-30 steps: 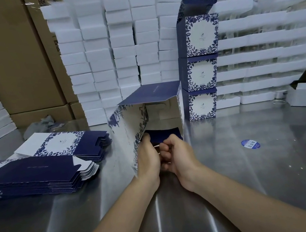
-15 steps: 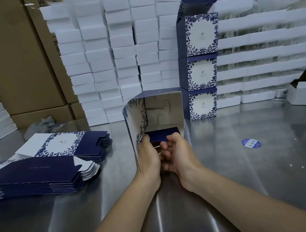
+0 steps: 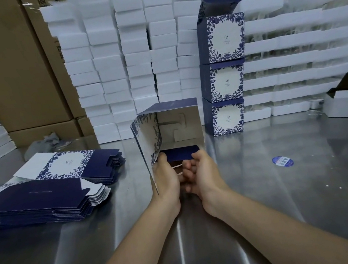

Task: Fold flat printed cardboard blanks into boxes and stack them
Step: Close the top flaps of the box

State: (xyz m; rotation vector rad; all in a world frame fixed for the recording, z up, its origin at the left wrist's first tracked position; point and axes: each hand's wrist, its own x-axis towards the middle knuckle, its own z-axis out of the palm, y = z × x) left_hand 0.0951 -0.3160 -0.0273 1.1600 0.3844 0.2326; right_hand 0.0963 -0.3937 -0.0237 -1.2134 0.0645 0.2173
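1. The box (image 3: pixel 175 129) is half formed and stands on the table (image 3: pixel 265 197) straight ahead, its open end towards the wearer, so the plain grey inside and the locked far flaps show.
2. The left hand (image 3: pixel 167 178) pinches the near edge of the printed left wall. The right hand (image 3: pixel 202 172) is curled on the navy flap (image 3: pixel 182 153) at the box's lower edge. Their fingertips are bunched together, and I cannot tell how many touch card.
3. It looks like thin printed card: light, springy at the creases, stiff only once the flaps lock. A hard squeeze on a wall would likely dent it.
4. Best held at edges and creases, thumbs inside and fingers outside. The printed faces may be a bit slick.
5. The table is bare polished steel, so a light box would probably slide if pushed.
6. Two piles of flat blanks (image 3: pixel 44 199) lie at the left, close to hand.
7. A stack of three finished boxes (image 3: pixel 224 74) stands just right of the box, top lid open.
8. White foam blocks (image 3: pixel 137 59) and brown cartons (image 3: pixel 5 65) wall the far side, so room lies mostly near and right.
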